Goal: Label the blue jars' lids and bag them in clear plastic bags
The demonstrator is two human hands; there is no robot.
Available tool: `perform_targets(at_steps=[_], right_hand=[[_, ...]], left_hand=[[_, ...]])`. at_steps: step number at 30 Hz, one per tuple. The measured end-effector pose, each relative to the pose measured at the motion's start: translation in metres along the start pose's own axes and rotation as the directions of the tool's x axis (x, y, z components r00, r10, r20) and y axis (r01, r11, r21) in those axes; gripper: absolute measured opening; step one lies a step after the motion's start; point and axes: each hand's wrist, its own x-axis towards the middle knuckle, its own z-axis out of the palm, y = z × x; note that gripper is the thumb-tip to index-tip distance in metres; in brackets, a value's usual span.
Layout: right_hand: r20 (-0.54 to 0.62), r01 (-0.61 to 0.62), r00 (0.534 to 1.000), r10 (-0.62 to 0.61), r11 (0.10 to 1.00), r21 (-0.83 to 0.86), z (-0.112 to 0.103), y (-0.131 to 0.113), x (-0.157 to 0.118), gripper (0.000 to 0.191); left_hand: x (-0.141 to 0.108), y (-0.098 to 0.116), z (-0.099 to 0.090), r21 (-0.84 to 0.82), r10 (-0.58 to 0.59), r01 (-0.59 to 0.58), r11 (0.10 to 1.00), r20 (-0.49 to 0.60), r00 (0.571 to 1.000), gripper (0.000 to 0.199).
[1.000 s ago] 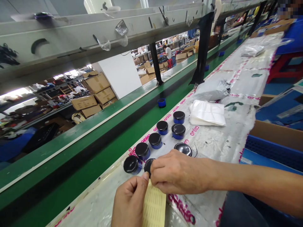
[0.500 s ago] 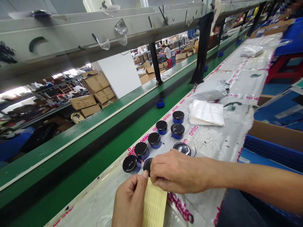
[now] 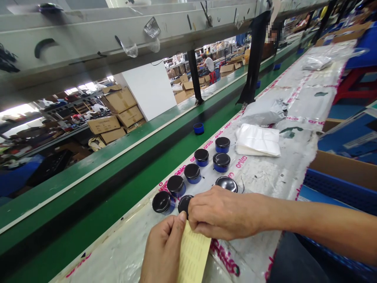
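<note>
Lidded jars (image 3: 176, 186) on plastic sheeting (image 3: 265, 173) (factory (image 3: 182, 88))

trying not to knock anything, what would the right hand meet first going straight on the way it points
The right hand points left along the belt, and the first thing in line is the round blue jar with a black lid. The hand seems to be against it already, though its fingers hide the contact.

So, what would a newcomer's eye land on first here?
Probably the two hands at the bottom of the view: the right hand rests on a black-lidded jar, and the left hand holds a yellow sheet. Just beyond, blue jars with black lids stand on pink-printed plastic sheeting, beside a long green conveyor belt.
</note>
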Motion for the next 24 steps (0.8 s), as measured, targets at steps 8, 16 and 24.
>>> perform_targets(at_steps=[8,16,24], right_hand=[[-0.031,0.015,0.999,-0.015,1.0,-0.006,0.0061,0.0042,-0.0026,0.011],[-0.037,0.033,0.999,-0.033,0.999,-0.013,0.0052,0.0037,-0.0042,0.012],[-0.043,-0.021,0.999,0.026,0.993,0.116,0.0041,0.0035,-0.0052,0.008]], left_hand=[[0.0011,-0.0025,0.0001,-0.004,-0.03,0.03,1.0,0.029,0.999,0.057],[0.002,-0.0034,0.0008,-0.01,-0.038,0.038,0.999,0.024,0.999,0.062],[0.0022,-0.0027,0.0011,-0.047,-0.066,0.068,0.997,0.04,0.997,0.058]])
